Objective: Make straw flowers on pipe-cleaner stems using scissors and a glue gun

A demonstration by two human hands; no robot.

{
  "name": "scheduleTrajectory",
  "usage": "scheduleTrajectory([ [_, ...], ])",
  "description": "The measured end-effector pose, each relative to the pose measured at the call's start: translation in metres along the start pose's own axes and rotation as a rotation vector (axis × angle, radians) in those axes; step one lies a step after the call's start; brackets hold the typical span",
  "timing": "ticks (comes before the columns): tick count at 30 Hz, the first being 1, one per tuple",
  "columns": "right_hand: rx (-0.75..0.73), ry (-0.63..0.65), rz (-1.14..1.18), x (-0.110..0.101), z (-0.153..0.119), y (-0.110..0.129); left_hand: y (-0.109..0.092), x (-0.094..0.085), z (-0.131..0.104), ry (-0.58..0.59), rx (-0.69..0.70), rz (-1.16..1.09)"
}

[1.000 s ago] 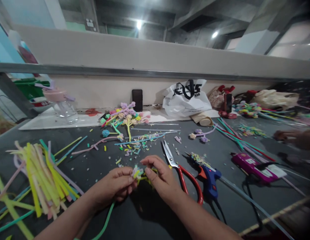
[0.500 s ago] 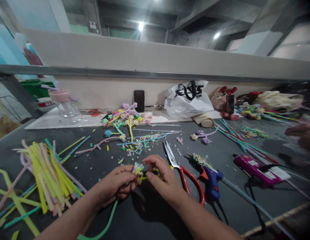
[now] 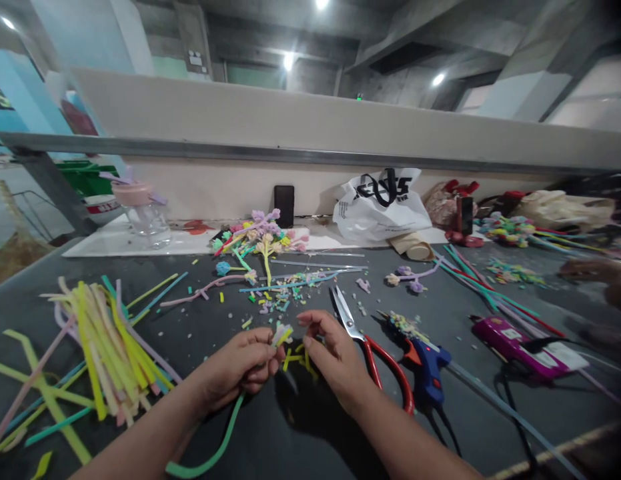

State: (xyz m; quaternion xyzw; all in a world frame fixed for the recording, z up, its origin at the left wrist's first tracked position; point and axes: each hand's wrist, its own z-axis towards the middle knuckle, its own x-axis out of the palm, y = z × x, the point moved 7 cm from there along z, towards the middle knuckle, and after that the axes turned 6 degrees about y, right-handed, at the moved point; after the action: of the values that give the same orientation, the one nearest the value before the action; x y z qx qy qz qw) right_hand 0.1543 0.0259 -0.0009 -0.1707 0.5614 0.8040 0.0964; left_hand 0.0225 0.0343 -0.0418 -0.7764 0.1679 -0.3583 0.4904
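Note:
My left hand (image 3: pixel 253 363) is closed in a pinch on a green pipe cleaner (image 3: pixel 230 433), whose long end curves down toward the front of the table. At its upper tip, a small pale lilac and yellow bloom (image 3: pixel 281 335) pokes out past my thumb and fingers. Just right of it, my right hand (image 3: pixel 335 360) hovers with its fingers bent and apart, and I see nothing between them. Short cut yellow pieces (image 3: pixel 293 360) lie on the dark table beneath its fingertips. Red-handled scissors (image 3: pixel 367 347) rest right of that hand, blades partly spread.
Loose pipe cleaners (image 3: pixel 97 347) are piled at left. A blue glue gun (image 3: pixel 427 367) and a purple device (image 3: pixel 525 347) lie at right with cords. Finished flowers (image 3: pixel 263 240), a phone (image 3: pixel 284 205) and a white bag (image 3: pixel 383 207) stand behind. Another person's hand (image 3: pixel 597 277) is far right.
My right hand's fingers have drawn slightly away from the bloom, and more of the yellow pieces shows between the hands. The view has shifted a little. My left hand keeps its hold.

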Motion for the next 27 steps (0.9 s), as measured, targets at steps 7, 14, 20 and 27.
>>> scheduleTrajectory([
  [7, -0.064, -0.004, -0.065, 0.000, 0.000, 0.006, 0.006, 0.004, -0.002, 0.079, -0.038, 0.007],
  [14, -0.192, 0.067, -0.088, 0.007, -0.005, 0.021, 0.007, 0.012, -0.005, 0.150, -0.092, -0.040],
  [20, -0.176, 0.044, -0.136, 0.006, -0.010, 0.019, 0.009, 0.015, -0.008, 0.173, -0.120, -0.055],
  [27, 0.006, 0.055, 0.002, 0.009, -0.003, 0.005, 0.010, 0.022, -0.006, 0.244, -0.099, -0.043],
])
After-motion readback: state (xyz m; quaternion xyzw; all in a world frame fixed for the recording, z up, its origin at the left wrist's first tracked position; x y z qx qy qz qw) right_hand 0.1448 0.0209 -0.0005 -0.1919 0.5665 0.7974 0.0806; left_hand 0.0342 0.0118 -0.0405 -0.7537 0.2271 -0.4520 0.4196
